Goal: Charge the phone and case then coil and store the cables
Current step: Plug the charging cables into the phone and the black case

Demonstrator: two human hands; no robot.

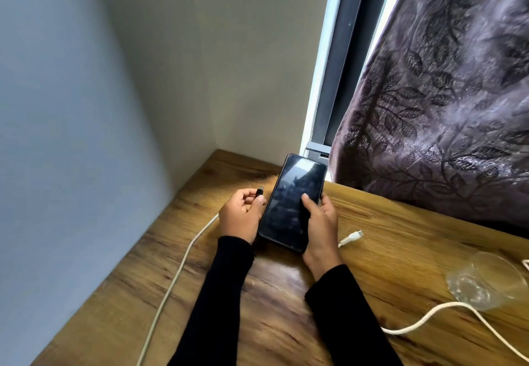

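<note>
The phone (292,202) is being held above the far part of a wooden table (286,294), its dark screen facing up and its top end tilting toward the window frame (340,59). The right hand (319,228) is gripping it along its right edge, with the thumb lying across the glass and the fingers wrapping behind. The left hand (243,214) is sitting just beside the phone's left edge, its thumb and forefinger pinching the dark plug (260,191) of a pale cable (171,282); that cable is trailing from the hand down over the table toward the near left corner. Both forearms are wearing black sleeves (220,302). A second white cable (429,315) is lying loose on the table to the right, and a white connector (350,238) is resting just beside the right wrist; whether the two are joined cannot be told. A clear drinking glass (483,279) is lying on its side near the right edge, touching or overlapping the white cable. A purple leaf-patterned curtain (446,93) is hanging over the far right of the table.
</note>
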